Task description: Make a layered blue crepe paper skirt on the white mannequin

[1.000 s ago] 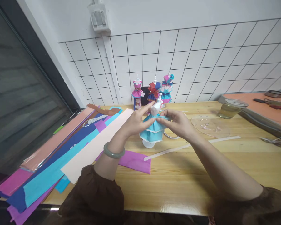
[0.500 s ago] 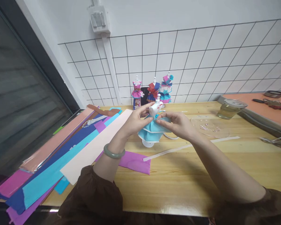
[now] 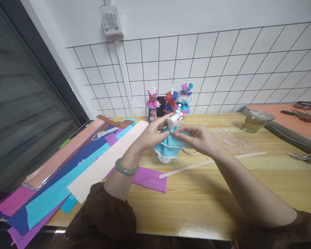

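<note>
Has tipped the small white mannequin (image 3: 174, 121) slightly further toward 1 o'clock since the earlier frame. Keeps it near the middle of the head view, above the wooden table (image 3: 197, 200), on its round white base (image 3: 164, 159). Holds it with left hand (image 3: 150, 134) drawn narrow about bust and waist, fingers behind, thumb in front. With right hand (image 3: 200, 139), pinches the upper tier of the light-blue skirt (image 3: 168, 148) near the waist, thumb against fingertips, pulling the cloth out toward 3 o'clock. Taking the mannequin as the clock's centre: at 11, 12 and 1 o'clock, see three dressed mannequins (image 3: 152, 103); at 3, a clear dish (image 3: 245, 152) with small shiny pieces (image 3: 229, 140), then a lidded cup (image 3: 255, 123) of yellowish liquid; at 4, a long thin strip (image 3: 186, 168), crossing at its near end onto a purple piece (image 3: 150, 180) at 7; at 8, overlapping coloured sheets (image 3: 93, 164). At 4 also, just beside the skirt, find part of a white ring (image 3: 191, 152).
</note>
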